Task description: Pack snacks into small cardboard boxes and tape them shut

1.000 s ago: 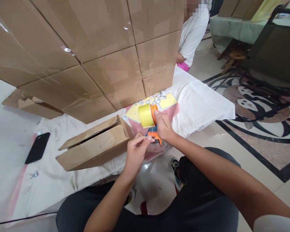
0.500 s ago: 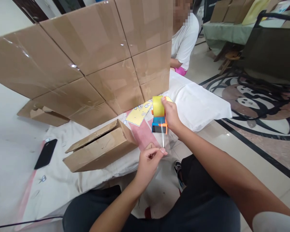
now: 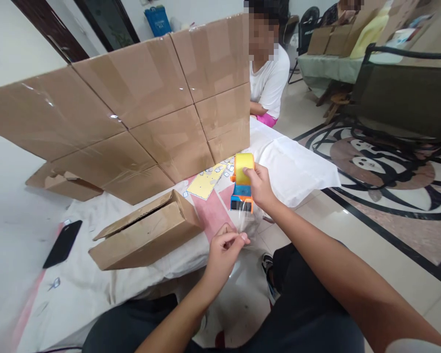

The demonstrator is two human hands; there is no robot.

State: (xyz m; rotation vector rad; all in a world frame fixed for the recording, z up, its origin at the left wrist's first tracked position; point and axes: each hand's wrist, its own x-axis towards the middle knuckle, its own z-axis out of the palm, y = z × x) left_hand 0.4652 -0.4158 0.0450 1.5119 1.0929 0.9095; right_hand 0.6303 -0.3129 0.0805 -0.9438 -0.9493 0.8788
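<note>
Tape dispenser (image 3: 241, 190): smooth plastic, blue and orange, slight sheen. Tape roll (image 3: 245, 163): yellow, smooth, satin gloss. Tape strip (image 3: 244, 220) off it: clear plastic film, glossy, catches light. Stacked cartons (image 3: 161, 122): matt brown cardboard, glossy clear tape across the faces, a few hard glints. Open carton (image 3: 147, 238): same cardboard, matt, flap edge a bit rough. Table cover (image 3: 91, 291): cloth-like, matt, creased; far end looks thinner. Black slab (image 3: 63, 244) on it: smooth, low sheen, material unclear. Floor (image 3: 305, 215): polished tile, glossy. Trousers (image 3: 316, 304): matt cloth. Chair back (image 3: 393, 90): matt, fabric-like. Blue bin (image 3: 157, 21): smooth plastic.
</note>
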